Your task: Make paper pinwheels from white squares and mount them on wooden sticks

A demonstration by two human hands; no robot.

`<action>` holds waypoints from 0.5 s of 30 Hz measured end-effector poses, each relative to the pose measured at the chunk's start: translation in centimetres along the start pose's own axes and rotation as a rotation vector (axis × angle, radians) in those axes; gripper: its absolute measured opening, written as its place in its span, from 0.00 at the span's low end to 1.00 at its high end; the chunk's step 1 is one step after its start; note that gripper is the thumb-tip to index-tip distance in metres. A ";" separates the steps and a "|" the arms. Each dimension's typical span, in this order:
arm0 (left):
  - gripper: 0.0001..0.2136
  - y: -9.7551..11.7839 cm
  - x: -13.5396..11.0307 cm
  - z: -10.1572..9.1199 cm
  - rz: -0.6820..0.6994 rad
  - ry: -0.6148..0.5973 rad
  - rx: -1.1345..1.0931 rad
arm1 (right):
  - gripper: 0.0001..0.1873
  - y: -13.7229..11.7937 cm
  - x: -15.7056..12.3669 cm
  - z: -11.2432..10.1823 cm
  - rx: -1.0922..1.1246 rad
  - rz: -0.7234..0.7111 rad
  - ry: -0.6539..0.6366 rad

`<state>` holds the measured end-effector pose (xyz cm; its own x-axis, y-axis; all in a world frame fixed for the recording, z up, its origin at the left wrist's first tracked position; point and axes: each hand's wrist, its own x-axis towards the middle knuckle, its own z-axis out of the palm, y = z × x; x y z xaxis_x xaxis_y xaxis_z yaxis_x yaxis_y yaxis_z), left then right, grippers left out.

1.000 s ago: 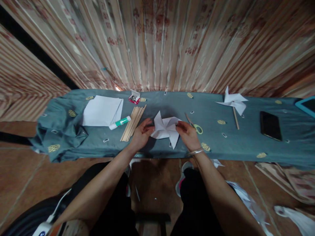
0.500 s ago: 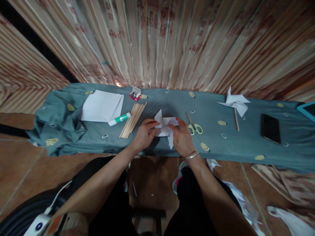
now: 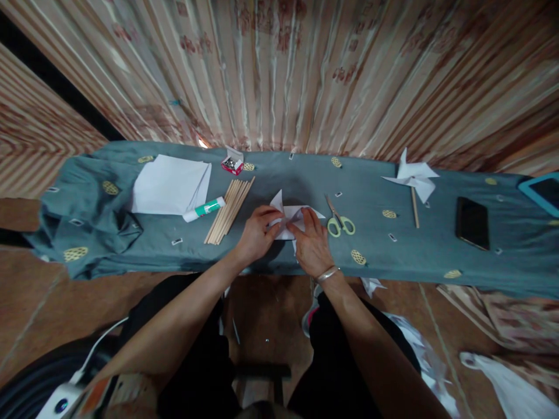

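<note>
A white paper pinwheel (image 3: pixel 286 231) lies on the cloth in front of me, its folded blades partly covered by my fingers. My left hand (image 3: pixel 258 233) grips its left side between thumb and fingers. From the right, my right hand (image 3: pixel 312 243) presses its fingers on the pinwheel near the centre, and the lower blade is mostly hidden beneath that hand. Green-handled scissors (image 3: pixel 339 221) lie just right of my right hand, blades slightly apart. Left of my left hand is a bundle of wooden sticks (image 3: pixel 229 210), with a glue stick (image 3: pixel 204 209) against it.
A stack of white paper (image 3: pixel 168 185) and a small red box of metal pins (image 3: pixel 233 162) sit on the green cloth (image 3: pixel 279 265). To the right are a pinwheel on a stick (image 3: pixel 414 177), a phone (image 3: pixel 472 223) and a blue-edged device (image 3: pixel 541 195). A curtain (image 3: pixel 279 75) hangs behind.
My right hand has shifted inward over the pinwheel, its fingers now closer to the centre and my left hand. The whole view has moved slightly.
</note>
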<state>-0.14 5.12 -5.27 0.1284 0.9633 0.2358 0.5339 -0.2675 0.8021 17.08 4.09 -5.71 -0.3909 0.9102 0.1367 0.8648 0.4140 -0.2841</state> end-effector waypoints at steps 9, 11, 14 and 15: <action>0.12 0.7 1.5 -0.1 0.085 0.039 0.032 | 0.25 -0.5 0.2 0.0 0.018 0.031 0.012; 0.11 1.1 2.0 0.1 0.110 0.042 0.032 | 0.23 -0.6 0.3 0.1 0.014 0.036 0.018; 0.12 2.1 2.6 0.9 0.136 0.030 0.007 | 0.23 -0.6 0.5 0.2 -0.002 0.045 0.002; 0.12 2.5 2.7 1.3 0.146 0.025 -0.006 | 0.24 -0.6 0.5 0.3 -0.004 0.048 0.002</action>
<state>2.60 7.09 -3.34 0.1832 0.9131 0.3643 0.5056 -0.4053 0.7616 16.29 4.29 -5.75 -0.3488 0.9289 0.1247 0.8835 0.3703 -0.2870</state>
